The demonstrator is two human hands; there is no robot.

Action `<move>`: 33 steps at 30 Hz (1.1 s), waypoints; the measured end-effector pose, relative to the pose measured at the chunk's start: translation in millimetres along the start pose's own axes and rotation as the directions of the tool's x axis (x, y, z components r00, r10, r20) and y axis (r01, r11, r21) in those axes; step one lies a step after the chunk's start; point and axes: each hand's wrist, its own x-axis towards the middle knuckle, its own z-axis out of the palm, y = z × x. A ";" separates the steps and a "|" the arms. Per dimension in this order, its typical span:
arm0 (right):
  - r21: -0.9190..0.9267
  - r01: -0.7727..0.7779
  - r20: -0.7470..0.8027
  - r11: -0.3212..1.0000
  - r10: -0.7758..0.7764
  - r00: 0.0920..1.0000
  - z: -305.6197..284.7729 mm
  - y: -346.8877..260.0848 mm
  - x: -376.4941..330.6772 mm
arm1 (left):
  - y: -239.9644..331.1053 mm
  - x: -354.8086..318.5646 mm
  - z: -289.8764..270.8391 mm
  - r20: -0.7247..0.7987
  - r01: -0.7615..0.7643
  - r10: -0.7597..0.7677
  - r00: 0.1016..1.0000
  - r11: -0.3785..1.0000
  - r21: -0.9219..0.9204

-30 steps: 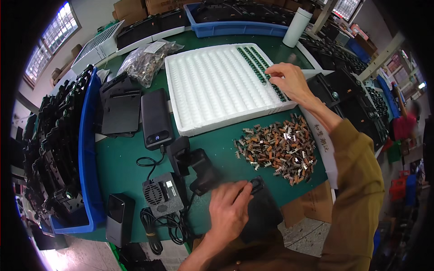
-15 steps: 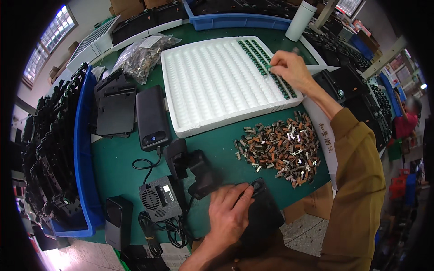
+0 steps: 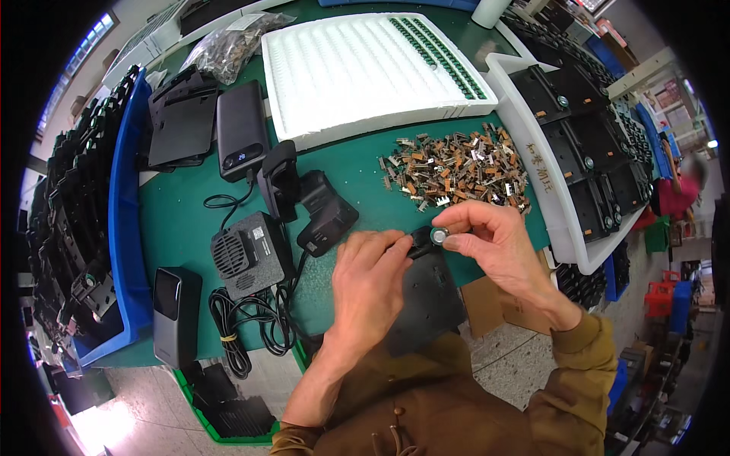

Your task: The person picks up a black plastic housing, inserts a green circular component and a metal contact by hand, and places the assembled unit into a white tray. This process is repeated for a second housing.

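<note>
My left hand (image 3: 369,285) grips the upper end of a black plastic panel (image 3: 427,298) at the near edge of the table. Between thumb and fingertips, my right hand (image 3: 498,247) pinches a small round silver part with a greenish rim (image 3: 439,235), just right of the panel's upper end. Whether the part touches the panel, I cannot tell. Beyond my hands lies a loose pile of small orange, black and silver switch-like components (image 3: 456,169). Farther off sits a white foam tray (image 3: 334,83), with rows of green parts (image 3: 449,68) in its right side.
At left are a power bank (image 3: 242,129), a black holder (image 3: 327,213), a grey fan-grilled box (image 3: 247,251) and coiled cables (image 3: 228,334). A blue bin (image 3: 125,228) of black parts stands far left. A white tray (image 3: 544,182) of black panels stands right.
My right hand has come back from the foam tray to the black panel, now with the round part pinched in it. My left hand stays on the panel. The whole view has shifted downward.
</note>
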 end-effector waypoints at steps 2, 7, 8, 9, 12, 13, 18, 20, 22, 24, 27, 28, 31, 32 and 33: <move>-0.044 0.081 -0.044 0.996 -0.083 0.996 6.7 11.3 -3.9 | 0.1 -1.8 0.5 -0.001 0.000 0.000 1.000 1.000 0.004; -0.039 0.092 -0.078 0.995 -0.095 0.992 19.1 21.7 -0.8 | 1.1 -2.4 1.0 -0.005 0.004 -0.004 1.000 1.000 0.006; -0.061 0.061 -0.074 0.996 -0.066 0.995 20.5 20.2 -0.1 | 1.1 -2.6 0.7 -0.004 0.007 -0.007 1.000 1.000 0.007; -0.060 0.058 -0.073 0.997 -0.063 0.995 20.2 22.5 0.1 | 1.3 -2.8 0.4 -0.004 0.014 -0.014 1.000 1.000 0.009; -0.093 0.093 -0.087 0.991 -0.101 0.991 18.3 25.2 -1.0 | 1.4 -2.1 0.6 -0.002 0.019 -0.019 1.000 1.000 0.004; -0.094 0.065 -0.093 0.993 -0.074 0.993 19.3 24.7 -2.5 | 0.6 -2.7 0.9 0.000 0.022 -0.022 1.000 1.000 0.000; -0.210 0.042 -0.098 0.977 -0.064 0.993 21.4 17.2 -3.1 | -0.4 -2.1 0.2 0.003 0.030 -0.030 1.000 1.000 0.000; -0.436 0.321 -0.043 0.841 -0.376 0.926 20.4 17.5 -1.1 | -0.8 -1.8 0.7 0.009 0.029 -0.029 1.000 1.000 0.001; -0.521 0.382 0.009 0.763 -0.443 0.897 17.9 19.2 0.7 | -1.1 -2.0 1.2 0.000 0.023 -0.023 1.000 1.000 0.008; -0.599 0.436 0.065 0.672 -0.501 0.863 17.0 19.2 -0.3 | 0.4 -1.2 1.6 0.001 0.022 -0.022 1.000 1.000 0.003; -0.513 0.377 -0.012 0.771 -0.445 0.895 23.5 20.2 -1.7 | 0.0 -1.6 1.3 -0.003 0.025 -0.025 1.000 1.000 0.011; -0.417 0.252 -0.072 0.873 -0.308 0.949 26.6 18.4 -3.5 | -0.2 -1.5 1.2 -0.005 0.019 -0.019 1.000 1.000 0.015; -0.269 0.079 -0.107 0.960 -0.111 0.988 24.8 12.6 -6.1 | -2.0 -2.2 2.7 -0.008 0.013 -0.013 1.000 1.000 0.002; -0.231 0.043 -0.095 0.972 -0.067 0.993 22.8 11.7 -6.0 | -1.7 -2.0 2.1 -0.007 0.013 -0.013 1.000 1.000 0.003; -0.229 0.043 -0.095 0.972 -0.066 0.993 20.6 11.9 -5.3 | -1.4 -1.6 0.8 -0.006 0.010 -0.010 1.000 1.000 0.007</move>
